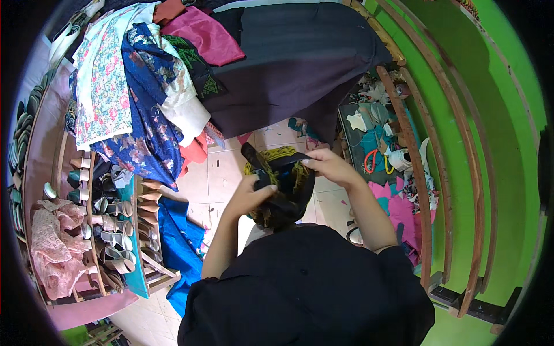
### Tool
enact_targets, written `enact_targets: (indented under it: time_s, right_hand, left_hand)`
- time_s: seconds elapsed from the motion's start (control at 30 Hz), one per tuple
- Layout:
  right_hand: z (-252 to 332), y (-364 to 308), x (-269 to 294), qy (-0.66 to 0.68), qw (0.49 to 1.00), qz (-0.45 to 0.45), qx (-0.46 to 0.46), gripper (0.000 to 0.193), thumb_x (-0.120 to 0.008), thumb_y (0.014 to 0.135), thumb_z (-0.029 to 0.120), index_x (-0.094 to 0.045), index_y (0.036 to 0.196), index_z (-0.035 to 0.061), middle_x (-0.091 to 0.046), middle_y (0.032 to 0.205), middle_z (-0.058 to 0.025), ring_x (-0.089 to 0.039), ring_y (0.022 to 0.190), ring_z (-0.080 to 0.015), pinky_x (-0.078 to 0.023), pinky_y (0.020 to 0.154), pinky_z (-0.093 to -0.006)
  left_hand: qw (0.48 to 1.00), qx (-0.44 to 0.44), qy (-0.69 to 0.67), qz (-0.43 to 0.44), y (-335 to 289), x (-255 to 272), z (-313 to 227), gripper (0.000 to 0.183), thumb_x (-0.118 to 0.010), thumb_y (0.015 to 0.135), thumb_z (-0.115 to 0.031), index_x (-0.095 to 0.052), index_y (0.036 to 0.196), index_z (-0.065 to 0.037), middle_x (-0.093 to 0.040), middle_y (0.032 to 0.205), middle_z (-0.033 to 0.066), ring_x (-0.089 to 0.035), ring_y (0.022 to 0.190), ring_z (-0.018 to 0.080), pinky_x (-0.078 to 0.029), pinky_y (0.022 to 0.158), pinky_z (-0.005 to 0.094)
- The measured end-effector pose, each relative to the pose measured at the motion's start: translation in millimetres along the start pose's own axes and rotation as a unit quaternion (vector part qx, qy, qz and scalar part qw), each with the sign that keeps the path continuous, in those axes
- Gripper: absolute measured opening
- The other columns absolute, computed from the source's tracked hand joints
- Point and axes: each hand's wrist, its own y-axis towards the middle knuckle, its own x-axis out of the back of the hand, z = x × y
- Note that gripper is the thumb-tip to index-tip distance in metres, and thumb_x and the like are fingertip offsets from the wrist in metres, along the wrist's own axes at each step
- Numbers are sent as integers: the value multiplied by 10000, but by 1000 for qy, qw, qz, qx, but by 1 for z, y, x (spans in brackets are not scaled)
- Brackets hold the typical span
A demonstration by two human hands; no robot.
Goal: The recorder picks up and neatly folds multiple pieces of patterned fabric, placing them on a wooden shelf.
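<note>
Legible text, numbers, brands, signs: none.
Dark fabric piece with yellow fringed trim, between the hands [299,193]: yellow and dark patterning; no characters can be made out.
Black cloth with bright green figures, upper left [203,72]: angular motifs, seen as ornament; cannot be read as lettering.
White cotton-like cloth with pink and blue flowers [104,92]: floral print only, as far as resolved.
Rows of pale and dark sandals on wooden racks [118,239]: any insole marks too small to tell.
Bright green painted wall [522,104]: no readable sign.
</note>
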Motion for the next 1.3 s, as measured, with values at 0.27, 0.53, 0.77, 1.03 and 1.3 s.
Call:
enact_targets:
  time_s: [0.27, 0.53, 0.77, 1.03, 1.3]
  right_hand:
    - [27, -5, -38, 153, 979, -118, 62, 276, -494, 899, 232, -620, 804, 5, -525, 629, 45, -471, 557, -22, -355, 482, -190]
    - [22, -4, -34, 246, 961, -128, 8, 345, -512, 891, 293, -548, 661, 39, -473, 533, 19, -428, 421, -50, -362, 409, -182]
    - [-9, -4, -46, 400, 909, -113, 21, 237, -611, 784, 83, -429, 929, 132, -387, 583, 75, -353, 457, -20, -304, 419, -184]
    - [-45, -10, -39, 120, 961, -243, 47, 120, -587, 813, 74, -626, 900, 1, -592, 767, 7, -518, 659, -35, -406, 600, -175]
    - [5, -26, -45, 189, 969, -139, 78, 169, -586, 828, 92, -608, 939, -34, -610, 792, -26, -555, 720, -67, -450, 661, -207]
  left_hand:
    - [985, -86, 147, 34, 16, -20, 2, 265, -605, 769, -229, -584, 745, 34, -574, 607, 136, -554, 539, 197, -423, 527, 309]
    - [981, -111, 161, -5, 22, -29, 12, 278, -583, 797, -243, -574, 736, 28, -567, 610, 158, -561, 538, 264, -416, 519, 341]
    - [984, -95, 151, 2, 20, -36, 20, 246, -575, 816, -221, -581, 772, 20, -568, 612, 152, -556, 533, 239, -412, 521, 326]
    - [987, -71, 132, -53, 21, -34, 18, 254, -569, 809, -223, -595, 783, 28, -571, 619, 165, -568, 559, 266, -424, 538, 337]
    - [935, -98, 339, 21, 29, -51, 13, 296, -599, 742, -269, -564, 698, 21, -545, 576, 192, -554, 583, 360, -431, 564, 440]
